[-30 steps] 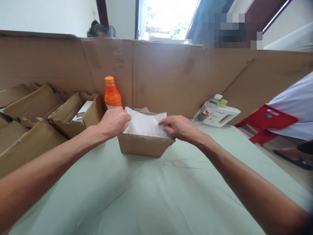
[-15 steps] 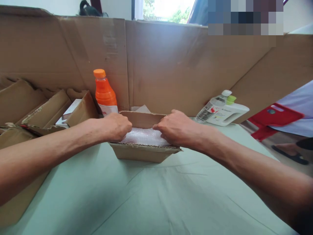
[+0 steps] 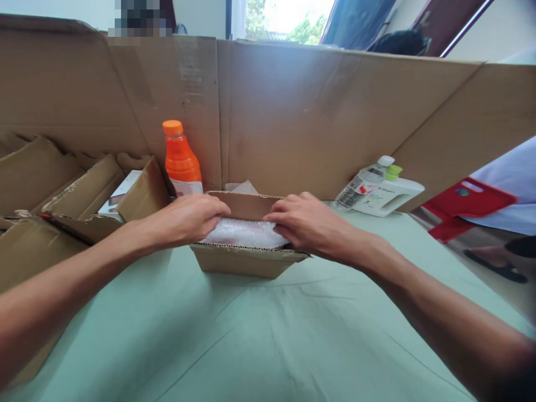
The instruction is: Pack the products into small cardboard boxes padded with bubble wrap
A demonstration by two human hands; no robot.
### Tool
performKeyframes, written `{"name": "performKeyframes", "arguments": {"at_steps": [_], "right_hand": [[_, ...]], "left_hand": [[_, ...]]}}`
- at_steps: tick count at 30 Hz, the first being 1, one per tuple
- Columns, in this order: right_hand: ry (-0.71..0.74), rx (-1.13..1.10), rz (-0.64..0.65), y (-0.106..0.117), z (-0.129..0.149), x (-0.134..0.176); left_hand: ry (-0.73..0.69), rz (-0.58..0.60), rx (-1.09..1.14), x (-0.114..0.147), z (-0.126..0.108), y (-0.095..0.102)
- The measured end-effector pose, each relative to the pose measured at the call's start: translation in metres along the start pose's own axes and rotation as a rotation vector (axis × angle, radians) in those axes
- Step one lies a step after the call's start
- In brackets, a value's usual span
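Note:
A small open cardboard box [image 3: 238, 265] stands on the green cloth in front of me. Clear bubble wrap [image 3: 247, 233] fills its opening, and a faint pinkish thing shows through it. My left hand [image 3: 195, 216] reaches in over the box's left end, fingers bent and closed at the edge of the bubble wrap. At the opposite end my right hand [image 3: 304, 219] does likewise, its thumb low against the wrap and its fingers curled above. The tips of some fingers are hidden inside the box.
An orange bottle [image 3: 183, 162] stands behind my left hand. Cardboard boxes [image 3: 84, 190] are grouped at left, one holding a white box [image 3: 121, 192]. A clear bottle [image 3: 362, 187] and a white jug [image 3: 396, 196] stand back right. A tall cardboard wall [image 3: 293, 123] closes the rear.
Both hands have shifted slightly and their wrists look raised, with fingers less tightly bent. The small box and the bubble wrap stay in nearly the same place.

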State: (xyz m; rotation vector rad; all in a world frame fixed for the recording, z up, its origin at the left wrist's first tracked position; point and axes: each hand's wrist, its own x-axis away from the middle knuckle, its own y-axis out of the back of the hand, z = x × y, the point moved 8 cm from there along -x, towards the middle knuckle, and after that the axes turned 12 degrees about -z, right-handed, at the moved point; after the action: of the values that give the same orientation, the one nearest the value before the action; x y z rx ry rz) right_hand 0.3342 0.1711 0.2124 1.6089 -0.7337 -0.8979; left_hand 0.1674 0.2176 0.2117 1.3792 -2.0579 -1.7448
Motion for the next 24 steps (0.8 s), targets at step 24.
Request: {"name": "performKeyframes", "arguments": {"at_steps": [24], "right_hand": [[-0.620, -0.716, -0.494, -0.076, 0.025, 0.131]], "left_hand": [[0.989, -0.579, 0.827, 0.227, -0.028, -0.083]]}}
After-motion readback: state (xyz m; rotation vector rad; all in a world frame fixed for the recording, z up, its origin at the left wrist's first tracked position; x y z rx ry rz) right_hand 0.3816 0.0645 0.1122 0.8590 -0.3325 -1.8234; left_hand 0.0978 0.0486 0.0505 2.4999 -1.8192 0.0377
